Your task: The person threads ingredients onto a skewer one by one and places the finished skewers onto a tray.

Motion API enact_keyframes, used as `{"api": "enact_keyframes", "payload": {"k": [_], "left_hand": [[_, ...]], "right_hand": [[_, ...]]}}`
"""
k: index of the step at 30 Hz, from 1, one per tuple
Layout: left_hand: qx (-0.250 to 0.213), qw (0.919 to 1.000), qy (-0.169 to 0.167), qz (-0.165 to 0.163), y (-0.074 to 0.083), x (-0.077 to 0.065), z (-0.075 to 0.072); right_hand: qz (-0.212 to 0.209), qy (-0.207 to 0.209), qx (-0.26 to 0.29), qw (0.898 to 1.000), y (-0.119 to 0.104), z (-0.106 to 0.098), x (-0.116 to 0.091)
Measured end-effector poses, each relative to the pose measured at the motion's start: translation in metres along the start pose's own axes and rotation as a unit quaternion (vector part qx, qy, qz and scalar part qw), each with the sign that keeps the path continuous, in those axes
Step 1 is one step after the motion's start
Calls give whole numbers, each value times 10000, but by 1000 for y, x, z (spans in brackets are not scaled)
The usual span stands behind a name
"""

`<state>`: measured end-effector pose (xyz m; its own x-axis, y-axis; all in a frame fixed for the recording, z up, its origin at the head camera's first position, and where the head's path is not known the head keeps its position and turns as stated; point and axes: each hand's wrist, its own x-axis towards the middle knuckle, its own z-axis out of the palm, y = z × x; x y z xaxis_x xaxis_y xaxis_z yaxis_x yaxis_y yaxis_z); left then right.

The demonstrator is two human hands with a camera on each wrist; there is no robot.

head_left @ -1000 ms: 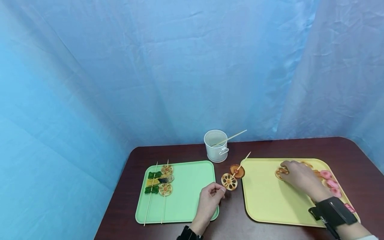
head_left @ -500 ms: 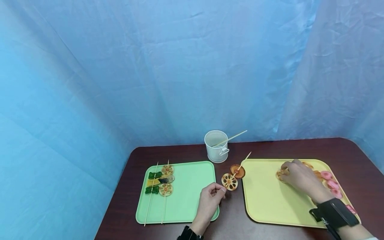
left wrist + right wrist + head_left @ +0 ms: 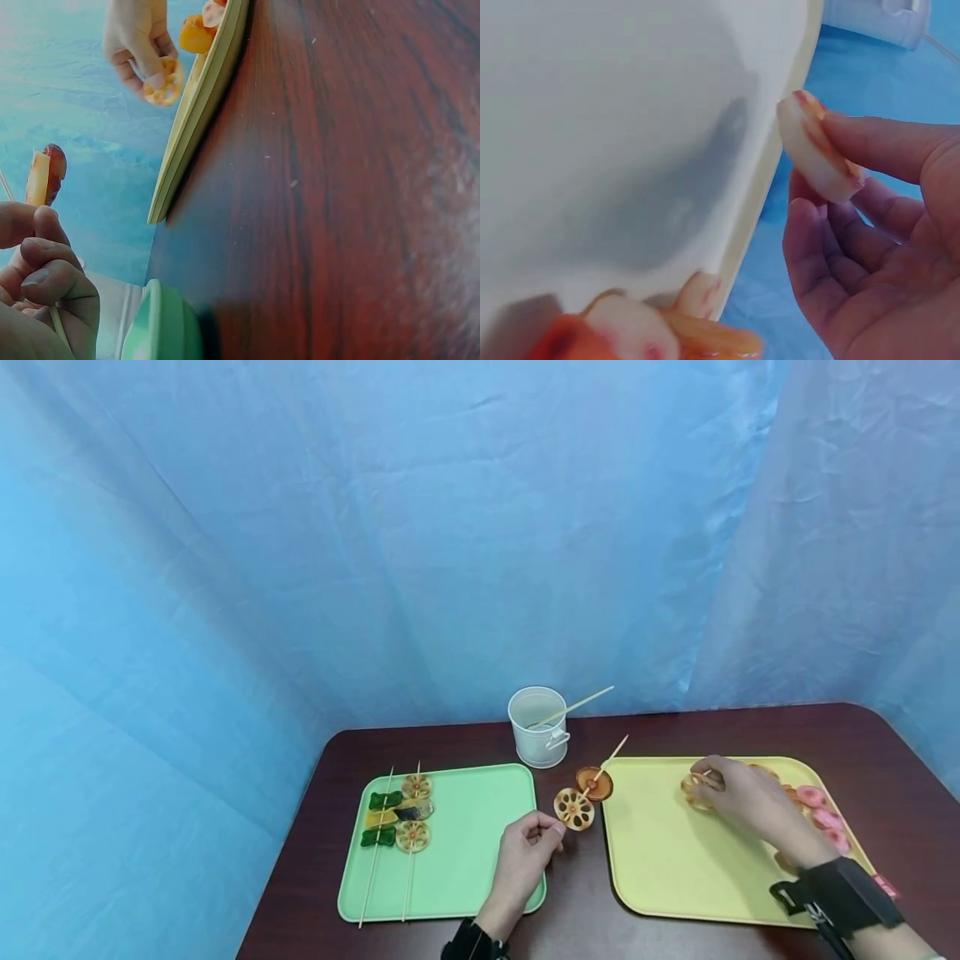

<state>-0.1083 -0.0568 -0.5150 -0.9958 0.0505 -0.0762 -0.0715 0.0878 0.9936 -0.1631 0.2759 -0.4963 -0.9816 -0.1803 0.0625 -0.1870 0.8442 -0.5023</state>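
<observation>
lotus slice (image 3: 691,791) has shifted slightly left, pinched by the right hand (image 3: 741,797) — left hand (image 3: 527,852) still gripping the loaded skewer (image 3: 615,752), barely changed.

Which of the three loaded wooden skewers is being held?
The skewer with a tan lotus slice and a brown disc, pinched by the left hand; the other two skewers lie on the green rectangular tray.

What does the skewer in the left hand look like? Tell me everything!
The skewer is a thin, pale stick that looks wooden. Threaded on it are a lotus root slice with dark holes, nearer the left hand, and a brown, mushroom-like disc beyond, then bare stick. The hand's grip pinches its lower part. In the head view it slants up rightward, tip appearing near the yellow tray.
</observation>
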Motion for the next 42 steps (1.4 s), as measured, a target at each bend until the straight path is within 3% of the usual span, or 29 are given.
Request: {"api": "enact_keyframes", "payload": {"k": [13, 20, 26, 30, 36, 42], "left_hand": [[-46, 10000, 10, 14, 1, -1, 0], [29, 9999, -64, -87, -2, -1, 0], [68, 9998, -112, -173, -4, -3, 0], [58, 9998, -129, -119, -3, -5, 1], [43, 9999, -131, -63, -1, -8, 2], [88, 9998, -191, -23, -1, -8, 3]], "right_hand": [[16, 421, 772, 9961, -32, -13, 4], [187, 1069, 1558, 9818, -45, -16, 5], [638, 892, 2328, 9663, -49, -17, 6], [820, 734, 3283, 9381, -50, -17, 8], [938, 639, 4805, 8696, -51, -15, 12], [1037, 449, 5445, 8311, -54, -14, 15]]}}
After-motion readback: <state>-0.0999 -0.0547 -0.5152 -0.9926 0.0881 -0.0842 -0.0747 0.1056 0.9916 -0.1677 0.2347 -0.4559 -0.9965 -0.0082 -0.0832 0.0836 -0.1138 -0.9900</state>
